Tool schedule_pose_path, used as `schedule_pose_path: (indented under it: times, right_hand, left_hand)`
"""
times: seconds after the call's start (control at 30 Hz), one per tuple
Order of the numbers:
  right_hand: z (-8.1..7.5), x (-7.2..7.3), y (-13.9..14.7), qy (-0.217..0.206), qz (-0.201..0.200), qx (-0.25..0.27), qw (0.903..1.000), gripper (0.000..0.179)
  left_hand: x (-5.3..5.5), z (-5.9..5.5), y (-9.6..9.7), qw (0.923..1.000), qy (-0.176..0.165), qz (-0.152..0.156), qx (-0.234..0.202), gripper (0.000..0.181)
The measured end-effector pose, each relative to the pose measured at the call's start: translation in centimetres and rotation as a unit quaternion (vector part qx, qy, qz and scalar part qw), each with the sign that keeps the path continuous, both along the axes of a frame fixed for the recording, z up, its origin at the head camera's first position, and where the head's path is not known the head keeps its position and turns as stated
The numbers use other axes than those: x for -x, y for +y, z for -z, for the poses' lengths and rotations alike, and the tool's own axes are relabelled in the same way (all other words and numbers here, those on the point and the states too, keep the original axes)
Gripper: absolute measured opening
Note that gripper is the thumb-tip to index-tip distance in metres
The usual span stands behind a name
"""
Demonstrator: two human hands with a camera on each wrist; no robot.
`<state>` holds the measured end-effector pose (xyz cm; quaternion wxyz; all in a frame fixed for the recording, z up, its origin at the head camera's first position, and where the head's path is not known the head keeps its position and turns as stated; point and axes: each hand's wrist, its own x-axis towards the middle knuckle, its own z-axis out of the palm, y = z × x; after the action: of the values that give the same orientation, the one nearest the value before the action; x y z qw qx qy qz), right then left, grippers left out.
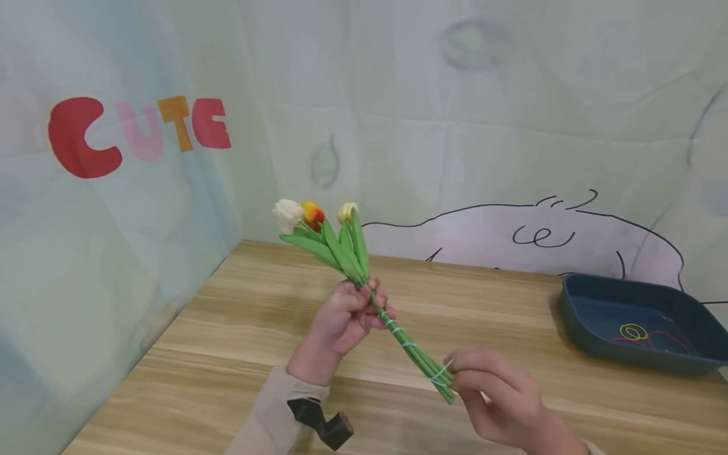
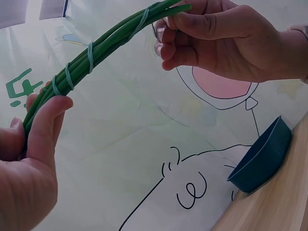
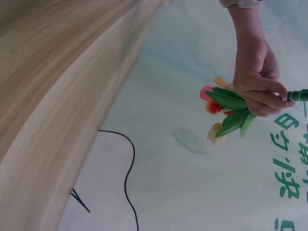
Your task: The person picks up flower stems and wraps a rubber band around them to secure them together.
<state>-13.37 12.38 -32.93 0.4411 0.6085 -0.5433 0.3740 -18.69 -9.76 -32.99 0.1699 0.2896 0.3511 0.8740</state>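
My left hand [image 1: 339, 319] grips a bunch of artificial tulips [image 1: 349, 259] just below the leaves and holds it tilted above the table. The heads are white [image 1: 288, 213], orange-red [image 1: 313, 216] and pale yellow [image 1: 346, 213]. A light blue rubber band [image 2: 90, 57] winds several times around the green stems [image 2: 113, 44]. At the cut ends, my right hand [image 1: 500, 395] pinches a stretched part of that band between thumb and fingers, close against the stems. In the right wrist view, the left hand [image 3: 260, 89] hides part of the bunch.
On the table's right side stands a dark blue tray [image 1: 643, 357] with yellow rubber bands [image 1: 633, 332] and red ones inside. A printed cloth [image 1: 398, 158] hangs behind and to the left of the wooden table [image 1: 227, 354]. A black mount [image 1: 321, 422] sits on the left wrist.
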Motion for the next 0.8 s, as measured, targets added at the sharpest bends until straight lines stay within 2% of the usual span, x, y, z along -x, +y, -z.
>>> schedule_pose_path:
  times: [0.13, 0.27, 0.37, 0.43, 0.53, 0.63, 0.73, 0.8]
  right_hand:
    - [0.1, 0.3, -0.3, -0.010, -0.025, -0.001, 0.9996, 0.018]
    - [0.0, 0.4, -0.5, -0.027, -0.057, -0.007, 0.9980, 0.017]
    - [0.2, 0.4, -0.7, -0.056, -0.080, -0.020, 0.9950, 0.016]
    - [0.6, 0.3, -0.5, -0.096, -0.101, -0.035, 0.9897, 0.012]
    - [1.5, 0.4, 0.0, -0.178, -0.147, -0.058, 0.9712, 0.005]
    - [2.7, 0.4, 0.6, -0.268, -0.192, -0.074, 0.9411, 0.006]
    - [3.6, 0.4, 0.9, -0.330, -0.216, -0.084, 0.9151, 0.013]
    - [4.0, 0.5, 1.0, -0.352, -0.223, -0.089, 0.9046, 0.017]
  left_hand:
    - [-0.1, 0.1, -0.1, 0.9997, 0.010, 0.020, -0.010, 0.022]
    - [-0.1, 0.2, 0.0, 0.9993, 0.020, 0.031, 0.002, 0.016]
    - [0.0, 0.3, 0.1, 0.9991, 0.022, 0.023, 0.027, 0.016]
    - [0.0, 0.4, 0.2, 0.9986, 0.023, 0.018, 0.044, 0.016]
    - [0.3, 0.6, 0.3, 0.9973, 0.035, 0.019, 0.063, 0.018]
    - [0.6, 0.9, 0.4, 0.9956, 0.046, 0.026, 0.077, 0.020]
    - [0.7, 1.0, 0.5, 0.9945, 0.046, 0.022, 0.092, 0.021]
    - [0.7, 1.0, 0.6, 0.9933, 0.043, 0.014, 0.106, 0.021]
